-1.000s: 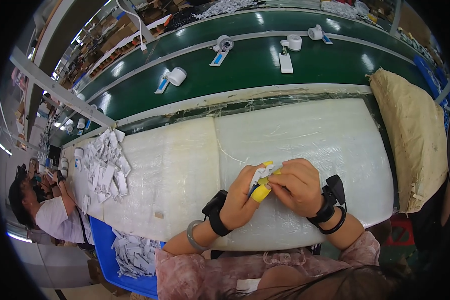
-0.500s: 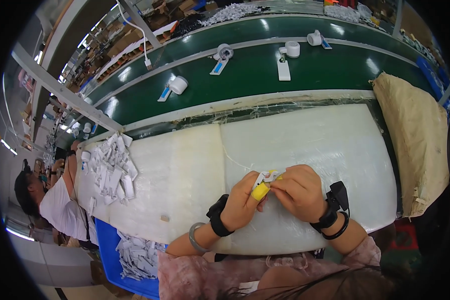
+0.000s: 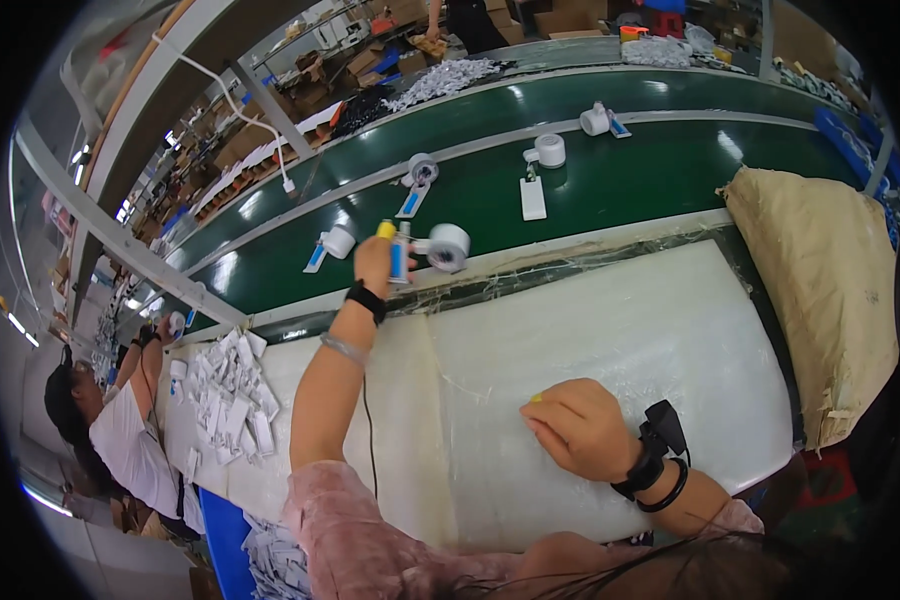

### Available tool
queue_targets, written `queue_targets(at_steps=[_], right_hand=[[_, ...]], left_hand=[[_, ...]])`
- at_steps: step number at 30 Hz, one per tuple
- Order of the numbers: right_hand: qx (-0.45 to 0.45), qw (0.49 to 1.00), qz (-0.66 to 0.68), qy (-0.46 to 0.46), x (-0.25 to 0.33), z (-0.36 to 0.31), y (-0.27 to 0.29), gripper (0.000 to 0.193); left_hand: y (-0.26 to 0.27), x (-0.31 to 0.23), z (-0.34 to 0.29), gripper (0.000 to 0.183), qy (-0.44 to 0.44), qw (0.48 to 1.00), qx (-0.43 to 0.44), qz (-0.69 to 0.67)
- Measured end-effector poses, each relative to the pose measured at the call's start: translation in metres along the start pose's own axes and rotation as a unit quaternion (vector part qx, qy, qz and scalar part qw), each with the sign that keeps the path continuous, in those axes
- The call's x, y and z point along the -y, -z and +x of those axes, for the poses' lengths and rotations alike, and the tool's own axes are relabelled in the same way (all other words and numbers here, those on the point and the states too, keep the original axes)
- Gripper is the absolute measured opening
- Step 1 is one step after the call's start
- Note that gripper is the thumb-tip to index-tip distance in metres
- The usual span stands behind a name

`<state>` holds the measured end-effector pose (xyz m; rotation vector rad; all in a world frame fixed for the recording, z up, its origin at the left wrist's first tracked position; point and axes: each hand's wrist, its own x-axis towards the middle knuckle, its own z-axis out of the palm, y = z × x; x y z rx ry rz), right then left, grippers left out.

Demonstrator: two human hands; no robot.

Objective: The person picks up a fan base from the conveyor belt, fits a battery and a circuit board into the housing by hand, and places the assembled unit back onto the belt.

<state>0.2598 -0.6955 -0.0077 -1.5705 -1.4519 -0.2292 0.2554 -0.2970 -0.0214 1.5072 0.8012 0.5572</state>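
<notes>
My left hand [image 3: 378, 268] reaches over the green conveyor belt [image 3: 480, 205] at the near rail. Its fingers are closed on a white part with a round drum-shaped head [image 3: 448, 247] and a flat piece with a blue strip. Yellow covering shows at a fingertip of this hand, which is slightly smeared by motion. Over the white padded work surface [image 3: 610, 330], my right hand [image 3: 582, 432] is closed, thumb and fingers pressed together. A little yellow shows at its fingertips; what they hold, if anything, is hidden.
Similar white round-headed parts [image 3: 548, 152] lie spaced along the belt. A heap of white flat pieces [image 3: 232, 395] covers the surface's left end, above a blue bin [image 3: 225, 540]. A tan covered bundle [image 3: 820, 310] stands right. Another person [image 3: 130, 445] works at left; a cable [image 3: 250, 120] hangs overhead.
My hands have parted. The left has swung up and left to the belt with the white part in it; the right stays over the work surface. The view has shifted slightly.
</notes>
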Motion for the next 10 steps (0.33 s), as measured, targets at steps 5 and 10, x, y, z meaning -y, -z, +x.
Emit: queue_targets(at_steps=[5,10], right_hand=[[0.015,1.000,0.015,-0.008,-0.002,0.004,0.001,0.019],[0.038,0.999,0.015,-0.022,-0.010,0.002,0.002,0.019]], left_hand=[[0.047,-0.009,0.068,0.028,-0.037,0.936,-0.244,0.251],[0.026,-0.016,0.089,0.055,-0.190,0.703,-0.286,0.623]])
